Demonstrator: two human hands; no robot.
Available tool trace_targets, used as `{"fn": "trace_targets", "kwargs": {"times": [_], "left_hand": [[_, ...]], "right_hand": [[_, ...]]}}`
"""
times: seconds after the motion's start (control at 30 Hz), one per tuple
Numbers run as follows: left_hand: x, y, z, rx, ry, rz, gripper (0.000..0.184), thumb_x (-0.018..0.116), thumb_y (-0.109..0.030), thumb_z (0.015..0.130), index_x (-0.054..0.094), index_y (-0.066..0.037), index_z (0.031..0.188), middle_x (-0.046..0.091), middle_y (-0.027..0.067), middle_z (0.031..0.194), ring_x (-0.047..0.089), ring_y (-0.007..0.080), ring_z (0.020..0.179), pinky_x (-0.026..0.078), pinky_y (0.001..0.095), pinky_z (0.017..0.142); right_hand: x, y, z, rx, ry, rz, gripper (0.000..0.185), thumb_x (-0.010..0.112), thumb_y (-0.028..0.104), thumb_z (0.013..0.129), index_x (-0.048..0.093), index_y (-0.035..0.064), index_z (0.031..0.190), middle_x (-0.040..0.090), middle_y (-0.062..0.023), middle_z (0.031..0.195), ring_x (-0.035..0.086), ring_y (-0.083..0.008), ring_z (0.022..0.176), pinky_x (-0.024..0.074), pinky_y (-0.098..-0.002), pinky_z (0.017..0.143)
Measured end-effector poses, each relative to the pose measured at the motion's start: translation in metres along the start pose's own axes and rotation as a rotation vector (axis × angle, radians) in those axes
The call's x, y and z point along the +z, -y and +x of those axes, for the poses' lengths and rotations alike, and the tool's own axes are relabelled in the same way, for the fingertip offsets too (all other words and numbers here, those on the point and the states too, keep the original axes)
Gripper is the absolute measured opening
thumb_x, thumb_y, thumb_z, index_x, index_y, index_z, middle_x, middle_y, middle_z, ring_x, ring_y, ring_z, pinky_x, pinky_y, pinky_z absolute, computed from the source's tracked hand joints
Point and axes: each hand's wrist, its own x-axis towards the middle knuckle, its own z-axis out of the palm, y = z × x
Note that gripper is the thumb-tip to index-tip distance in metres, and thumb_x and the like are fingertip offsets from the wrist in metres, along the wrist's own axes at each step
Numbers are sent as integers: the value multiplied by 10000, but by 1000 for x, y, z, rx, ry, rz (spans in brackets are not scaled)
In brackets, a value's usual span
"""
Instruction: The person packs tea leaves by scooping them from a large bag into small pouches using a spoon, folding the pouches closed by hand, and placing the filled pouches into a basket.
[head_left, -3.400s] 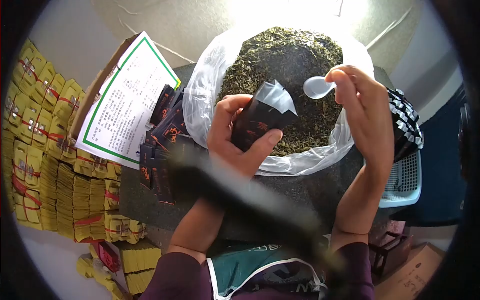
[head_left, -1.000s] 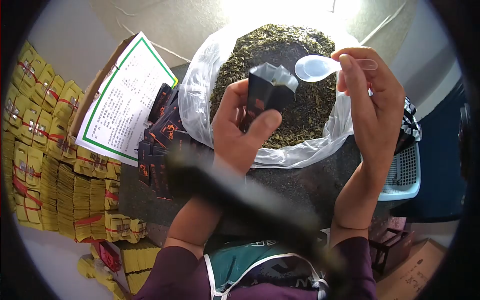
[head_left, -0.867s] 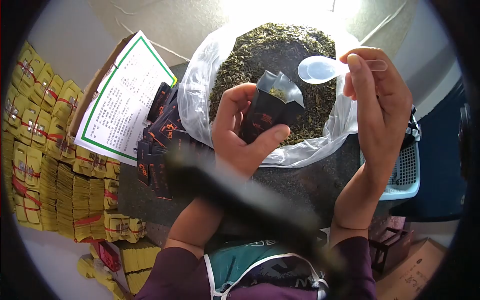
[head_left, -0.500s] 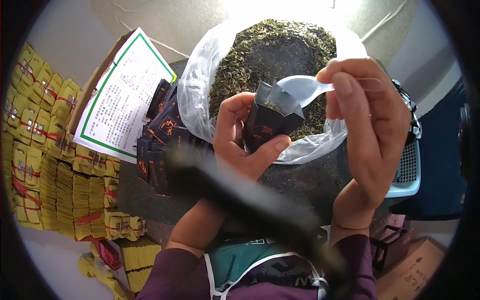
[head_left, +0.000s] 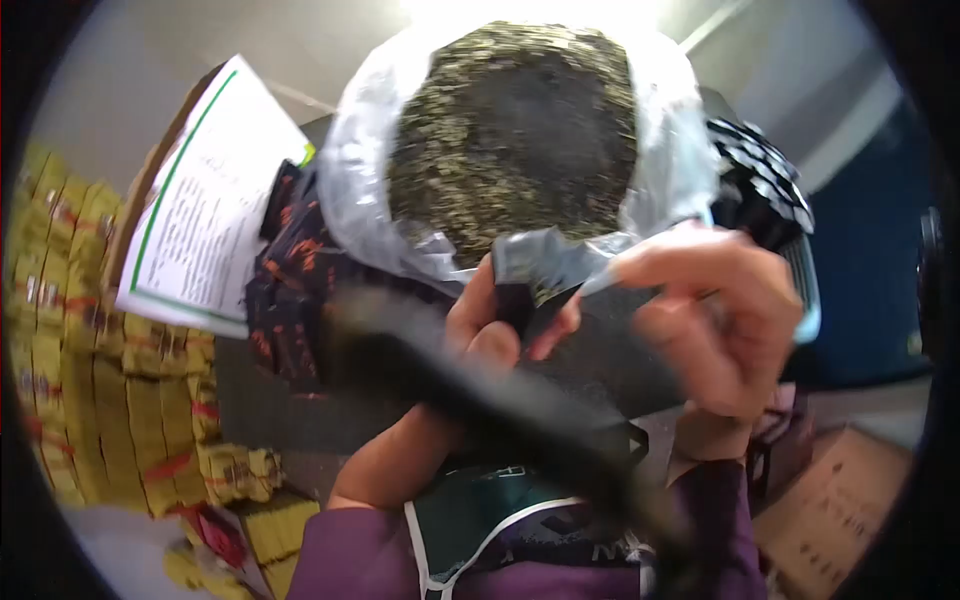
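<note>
- Pouch (head_left: 528, 290), mouth open, clasped by the left hand (head_left: 482, 335), thumb and fingers round it, at the leaf-filled bag's (head_left: 355, 185) near side!
- Right hand (head_left: 725, 315) blurring just right, fingers curled; grip, cannot tell.

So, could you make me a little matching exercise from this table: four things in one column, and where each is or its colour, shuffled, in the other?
1. Printed sheet
2. Plastic basket
3. Dried leaves
4. Open black pouch

A. Inside the clear plastic bag
B. White with a green border
C. In the left hand
D. Light blue

Right pairs: 1-B, 2-D, 3-A, 4-C
</note>
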Motion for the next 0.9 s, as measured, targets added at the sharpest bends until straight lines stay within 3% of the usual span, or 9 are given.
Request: {"fn": "trace_targets", "kwargs": {"times": [0.1,0.13,0.2,0.37,0.43,0.5,0.57,0.6,0.9], "left_hand": [[3,8,-15,-128,-3,90,713,625,-466,935,395,19,1404,615,110,1091,587,128,914,484,284,854],[4,13,-19,-172,14,119,704,625,-456,932,400,21,1397,611,114,1112,593,140,948,483,296,879],[5,20,-22,-152,-47,319,902,672,-672,830,484,47,1341,622,109,1191,615,190,1079,472,326,937],[5,25,-23,-249,59,329,889,679,-671,823,492,42,1320,611,101,1183,595,183,1089,454,316,942],[-1,31,-24,-251,136,222,685,675,-393,866,467,73,1323,579,129,1205,550,212,1134,422,365,1008],[-3,36,-25,-253,148,185,636,676,-343,881,472,61,1328,588,123,1203,558,201,1121,427,352,1005],[1,36,-25,-360,91,308,840,671,-638,839,498,41,1301,644,93,1075,591,133,859,471,270,770],[0,40,-25,-363,93,305,840,671,-638,839,498,41,1301,644,93,1075,591,133,859,471,270,770],[9,53,-20,-465,292,505,566,655,-118,904,448,25,1411,588,137,1274,602,127,957,488,257,815]], "right_hand": [[-10,-18,-25,110,294,104,291,746,84,814,671,23,1088,706,-138,921,705,-272,751,557,-333,659],[-13,-22,-33,115,341,66,266,740,92,819,662,34,1067,684,-130,875,685,-289,727,540,-348,644],[-14,-27,-47,144,382,78,207,730,102,828,638,46,1004,630,-119,789,645,-317,683,502,-381,618],[-16,-30,-70,179,371,125,159,717,97,840,587,38,910,566,-121,721,611,-326,641,455,-415,586],[-20,-27,-72,211,365,120,137,714,85,841,607,33,909,598,-118,747,622,-326,653,474,-400,594],[-23,-25,-75,232,262,121,118,711,55,835,641,27,925,635,-118,784,640,-318,674,494,-375,600],[-30,-20,-76,272,241,106,116,710,38,830,656,25,932,642,-118,792,641,-303,669,498,-358,599],[-34,-18,-77,308,222,98,119,708,21,826,671,23,939,649,-117,801,643,-288,663,503,-341,599],[-104,-9,-83,341,-205,-421,94,665,-27,835,689,10,918,664,-65,779,616,-106,703,470,-270,585]]}}
